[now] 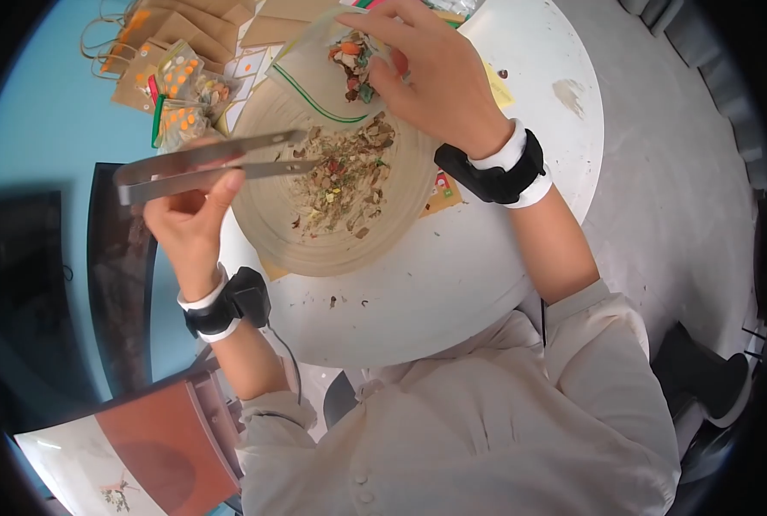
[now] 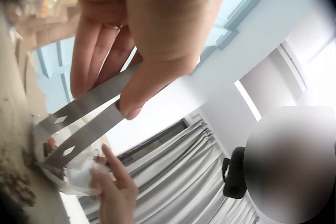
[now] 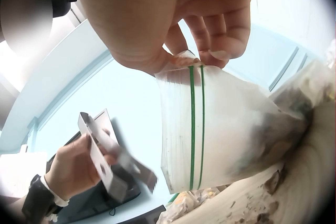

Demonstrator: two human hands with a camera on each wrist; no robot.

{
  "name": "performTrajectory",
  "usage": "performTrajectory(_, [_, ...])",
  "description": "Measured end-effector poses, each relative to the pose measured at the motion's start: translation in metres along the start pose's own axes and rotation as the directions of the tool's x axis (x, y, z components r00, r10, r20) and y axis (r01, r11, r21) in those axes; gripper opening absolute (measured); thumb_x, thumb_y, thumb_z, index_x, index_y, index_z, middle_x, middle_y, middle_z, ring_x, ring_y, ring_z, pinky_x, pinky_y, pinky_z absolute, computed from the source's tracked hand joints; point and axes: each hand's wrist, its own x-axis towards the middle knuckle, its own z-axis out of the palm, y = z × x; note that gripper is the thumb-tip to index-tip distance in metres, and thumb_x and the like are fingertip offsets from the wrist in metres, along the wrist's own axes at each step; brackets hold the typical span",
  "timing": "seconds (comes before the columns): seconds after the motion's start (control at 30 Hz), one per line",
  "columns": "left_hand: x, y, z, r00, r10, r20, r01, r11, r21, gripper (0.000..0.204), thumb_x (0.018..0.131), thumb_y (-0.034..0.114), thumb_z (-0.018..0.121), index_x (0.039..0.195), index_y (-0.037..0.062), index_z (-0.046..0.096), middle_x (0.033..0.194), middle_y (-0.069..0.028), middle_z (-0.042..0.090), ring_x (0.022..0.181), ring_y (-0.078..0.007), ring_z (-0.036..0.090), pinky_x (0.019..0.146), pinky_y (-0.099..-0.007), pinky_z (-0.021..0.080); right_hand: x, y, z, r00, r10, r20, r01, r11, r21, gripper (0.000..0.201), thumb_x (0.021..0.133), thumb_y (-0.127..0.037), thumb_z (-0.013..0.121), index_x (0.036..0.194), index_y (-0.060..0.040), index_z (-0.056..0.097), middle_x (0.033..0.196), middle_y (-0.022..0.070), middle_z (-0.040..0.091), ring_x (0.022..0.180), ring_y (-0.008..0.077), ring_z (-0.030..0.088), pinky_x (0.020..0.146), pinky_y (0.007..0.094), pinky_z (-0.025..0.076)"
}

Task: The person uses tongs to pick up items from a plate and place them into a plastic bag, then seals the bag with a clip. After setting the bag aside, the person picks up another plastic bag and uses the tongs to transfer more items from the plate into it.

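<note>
My left hand [image 1: 187, 228] grips metal tongs [image 1: 228, 175] between thumb and fingers. The tongs' two arms stand apart, their tips over the left part of a heap of dried plant bits [image 1: 349, 185] on a round wooden plate [image 1: 258, 228]. At the plate's far edge, my right hand [image 1: 439, 82] pinches the top of a clear zip bag [image 3: 231, 108] with a green seal strip. Dried pieces in brown, orange and green [image 1: 353, 64] show inside the bag. In the right wrist view the bag hangs tilted, its filled end close over the plate.
Several filled zip bags [image 1: 181, 86] lie beyond the plate on the left, next to brown paper bags [image 1: 185, 26] with handles. The white round table [image 1: 418, 292] bears scattered crumbs near its front edge. Dark screens [image 1: 117, 284] stand to the left.
</note>
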Motion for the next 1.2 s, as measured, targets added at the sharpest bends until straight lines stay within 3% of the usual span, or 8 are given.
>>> performTrajectory(0.07, [-0.008,-0.014,-0.005,0.995,-0.082,0.059,0.079,0.995,0.061,0.038,0.08,-0.004,0.076,0.114,-0.007,0.061,0.102,-0.013,0.069,0.092,-0.0162,0.067,0.079,-0.0268,0.053,0.0,0.001,0.003,1.0,-0.021,-0.003,0.021,1.0,0.008,0.036,0.08,0.004,0.056,0.114,-0.0041,0.062,0.098,0.0117,0.056,0.08,0.0289,0.061,0.068,0.0354,0.049])
performTrajectory(0.23, [-0.009,-0.044,0.007,0.965,-0.256,0.062,0.261,0.96,-0.098,0.032,0.082,-0.003,0.075,0.112,-0.0051,0.063,0.099,-0.0092,0.069,0.089,-0.0134,0.066,0.08,-0.0246,0.053,0.003,-0.004,0.002,0.999,-0.053,-0.003,0.053,0.999,-0.004,0.035,0.08,0.004,0.056,0.113,-0.0038,0.063,0.098,0.0117,0.056,0.08,0.0288,0.061,0.069,0.0346,0.049])
performTrajectory(0.33, [-0.014,-0.044,0.013,0.972,-0.196,0.133,0.208,0.974,-0.084,0.033,0.082,-0.003,0.075,0.112,-0.005,0.063,0.099,-0.0086,0.07,0.088,-0.0124,0.066,0.08,-0.0246,0.053,0.003,-0.001,0.003,0.996,-0.091,-0.017,0.09,0.996,-0.027,0.034,0.08,0.005,0.056,0.113,-0.0036,0.063,0.097,0.0121,0.056,0.08,0.0291,0.06,0.069,0.0342,0.049])
performTrajectory(0.77, [-0.034,-0.028,0.023,0.998,-0.027,0.063,0.015,0.985,0.174,0.027,0.077,-0.002,0.079,0.102,-0.0058,0.068,0.096,-0.0093,0.072,0.082,-0.0121,0.065,0.075,-0.0248,0.053,0.002,0.0,0.003,0.994,-0.11,-0.013,0.109,0.992,-0.069,0.034,0.08,0.004,0.057,0.112,-0.0014,0.062,0.097,0.0128,0.055,0.082,0.0294,0.06,0.07,0.0339,0.049])
performTrajectory(0.87, [-0.032,-0.015,0.014,0.998,-0.057,0.033,0.05,0.981,0.185,0.029,0.077,-0.004,0.079,0.103,-0.0059,0.068,0.093,-0.0071,0.07,0.077,-0.0097,0.062,0.073,-0.0236,0.051,0.0,0.002,0.002,0.992,-0.12,-0.024,0.119,0.991,-0.06,0.033,0.08,0.004,0.057,0.112,-0.0015,0.062,0.096,0.0128,0.055,0.082,0.0296,0.06,0.07,0.0341,0.049])
performTrajectory(1.07, [0.01,0.026,0.01,0.969,0.162,-0.185,-0.113,0.961,0.252,0.028,0.073,0.001,0.084,0.098,-0.0048,0.071,0.082,-0.0038,0.071,0.062,-0.0043,0.057,0.055,-0.0175,0.046,0.001,0.002,0.002,0.996,-0.086,-0.022,0.086,0.996,-0.034,0.033,0.079,0.003,0.057,0.111,-0.0024,0.062,0.096,0.0129,0.055,0.082,0.0306,0.06,0.07,0.0355,0.049])
performTrajectory(1.13, [0.031,0.028,0.023,0.938,0.228,-0.259,-0.182,0.964,0.192,0.027,0.072,0.003,0.085,0.095,-0.0036,0.072,0.076,-0.0013,0.069,0.059,-0.0034,0.055,0.054,-0.0164,0.043,0.002,0.003,0.0,0.997,-0.075,-0.012,0.074,0.997,-0.033,0.033,0.079,0.003,0.056,0.112,-0.0026,0.062,0.097,0.0127,0.055,0.082,0.0307,0.06,0.069,0.0358,0.049])
performTrajectory(1.2, [0.049,0.033,0.047,0.932,0.242,-0.27,-0.263,0.964,-0.04,0.026,0.073,0.003,0.085,0.094,-0.0037,0.071,0.075,-0.0022,0.069,0.062,-0.0045,0.058,0.059,-0.0166,0.044,0.003,0.001,-0.002,0.998,-0.055,-0.007,0.055,0.998,-0.036,0.034,0.079,0.004,0.056,0.112,-0.0028,0.062,0.097,0.0128,0.055,0.081,0.0308,0.06,0.069,0.036,0.049])
